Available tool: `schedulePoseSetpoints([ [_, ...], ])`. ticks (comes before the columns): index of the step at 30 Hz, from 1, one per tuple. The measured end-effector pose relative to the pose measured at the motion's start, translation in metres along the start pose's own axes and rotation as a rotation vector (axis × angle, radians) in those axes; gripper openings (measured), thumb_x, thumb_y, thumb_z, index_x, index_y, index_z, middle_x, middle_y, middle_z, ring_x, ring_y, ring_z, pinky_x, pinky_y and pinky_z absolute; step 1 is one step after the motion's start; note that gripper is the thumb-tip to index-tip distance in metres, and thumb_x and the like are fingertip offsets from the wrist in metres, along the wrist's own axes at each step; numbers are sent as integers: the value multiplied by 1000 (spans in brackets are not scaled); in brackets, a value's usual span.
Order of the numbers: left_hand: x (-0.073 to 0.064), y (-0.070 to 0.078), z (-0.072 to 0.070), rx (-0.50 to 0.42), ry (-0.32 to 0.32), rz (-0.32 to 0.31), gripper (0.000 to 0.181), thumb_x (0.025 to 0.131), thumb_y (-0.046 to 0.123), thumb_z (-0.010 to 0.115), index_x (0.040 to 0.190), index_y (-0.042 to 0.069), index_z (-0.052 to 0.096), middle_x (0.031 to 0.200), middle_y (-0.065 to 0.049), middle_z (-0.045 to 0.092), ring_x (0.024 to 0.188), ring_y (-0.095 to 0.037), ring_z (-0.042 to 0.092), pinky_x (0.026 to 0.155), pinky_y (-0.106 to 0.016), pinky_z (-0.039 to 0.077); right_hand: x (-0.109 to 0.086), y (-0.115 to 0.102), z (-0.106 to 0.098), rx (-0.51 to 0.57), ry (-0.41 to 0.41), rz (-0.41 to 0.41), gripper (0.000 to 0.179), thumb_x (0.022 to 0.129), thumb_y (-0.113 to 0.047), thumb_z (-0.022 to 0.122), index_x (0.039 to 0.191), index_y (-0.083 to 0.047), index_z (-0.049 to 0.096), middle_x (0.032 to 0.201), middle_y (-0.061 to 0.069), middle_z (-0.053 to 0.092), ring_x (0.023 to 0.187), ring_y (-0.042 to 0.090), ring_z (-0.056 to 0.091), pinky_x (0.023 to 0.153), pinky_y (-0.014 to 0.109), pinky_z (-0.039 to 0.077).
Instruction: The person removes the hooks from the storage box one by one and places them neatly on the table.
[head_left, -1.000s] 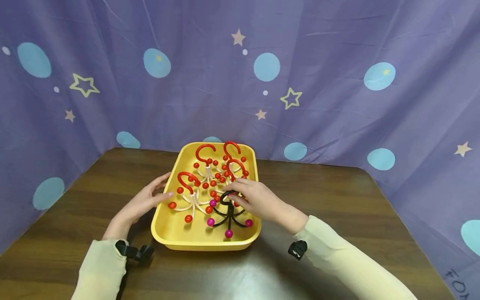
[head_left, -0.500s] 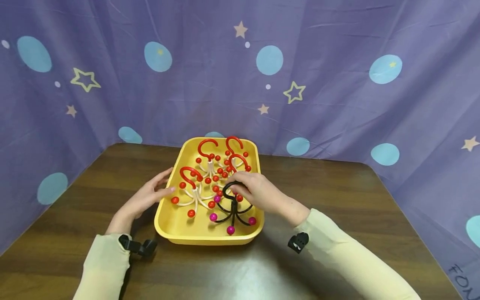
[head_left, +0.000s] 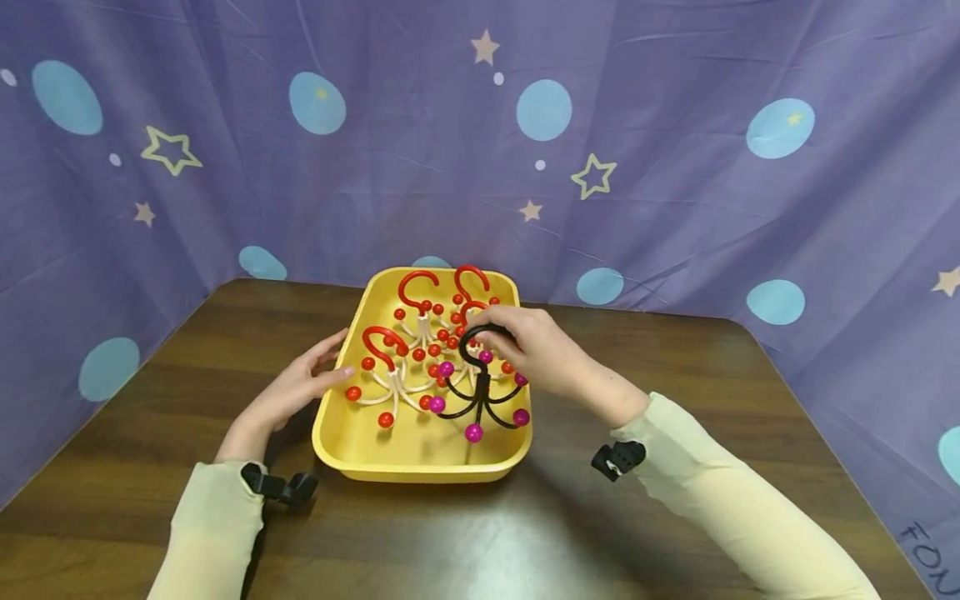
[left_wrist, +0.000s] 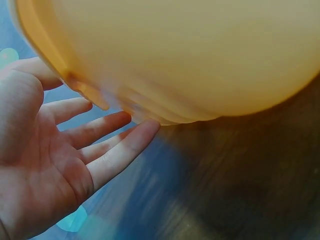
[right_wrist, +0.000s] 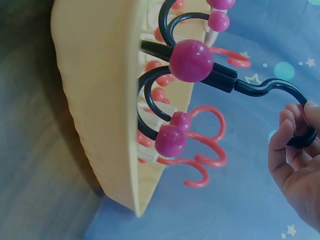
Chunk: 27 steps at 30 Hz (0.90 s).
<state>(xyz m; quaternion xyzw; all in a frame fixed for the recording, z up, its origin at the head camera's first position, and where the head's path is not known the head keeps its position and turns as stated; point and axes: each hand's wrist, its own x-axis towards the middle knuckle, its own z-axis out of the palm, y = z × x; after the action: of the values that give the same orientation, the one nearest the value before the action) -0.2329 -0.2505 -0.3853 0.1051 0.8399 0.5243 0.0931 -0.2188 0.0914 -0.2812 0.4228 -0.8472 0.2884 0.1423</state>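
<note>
My right hand (head_left: 551, 350) pinches the curved top of a black hook hanger (head_left: 484, 385), whose several curved arms end in magenta balls. It hangs upright over the front right of a yellow plastic basin (head_left: 427, 473). In the right wrist view, fingers and thumb close round the hook's end, and the magenta balls (right_wrist: 191, 61) stand beside the basin's rim. My left hand (head_left: 292, 396) holds the basin's left side, thumb over the rim and fingers outside. In the left wrist view, its fingertips (left_wrist: 150, 127) lie against the outer wall.
Several white hangers with red hooks and red balls stand in the basin, one white hanger (head_left: 393, 382) at front left and others behind. The brown wooden table (head_left: 660, 400) extends around it. A purple curtain (head_left: 420, 167) with stars hangs behind.
My right hand has raised the black hanger up from the basin, slightly to the right. My left hand keeps its place on the basin's side. The head view has tilted a little.
</note>
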Motion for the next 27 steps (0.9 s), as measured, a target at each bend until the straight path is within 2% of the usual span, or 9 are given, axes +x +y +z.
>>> schedulePoseSetpoints([
  [14,1,-2,-1,-13,0,-10,72,91,27,55,148,18,12,139,-26,32,117,-37,43,83,-41,49,-6,17,-37,-82,77,36,15,90,-16,56,101,-11,65,89,0,66,71,9,53,64,26,44],
  [18,2,-3,-1,0,3,-20,72,90,29,55,147,17,13,138,-25,33,117,-37,44,83,-40,49,-9,26,-45,-105,83,76,15,90,-16,56,102,-11,64,90,0,66,72,8,55,64,27,44],
  [27,1,-3,0,6,0,-15,72,91,29,55,148,17,12,138,-26,32,117,-37,43,83,-40,49,-14,48,-56,-143,103,170,16,92,-19,53,103,-11,62,78,2,65,63,9,56,57,27,44],
])
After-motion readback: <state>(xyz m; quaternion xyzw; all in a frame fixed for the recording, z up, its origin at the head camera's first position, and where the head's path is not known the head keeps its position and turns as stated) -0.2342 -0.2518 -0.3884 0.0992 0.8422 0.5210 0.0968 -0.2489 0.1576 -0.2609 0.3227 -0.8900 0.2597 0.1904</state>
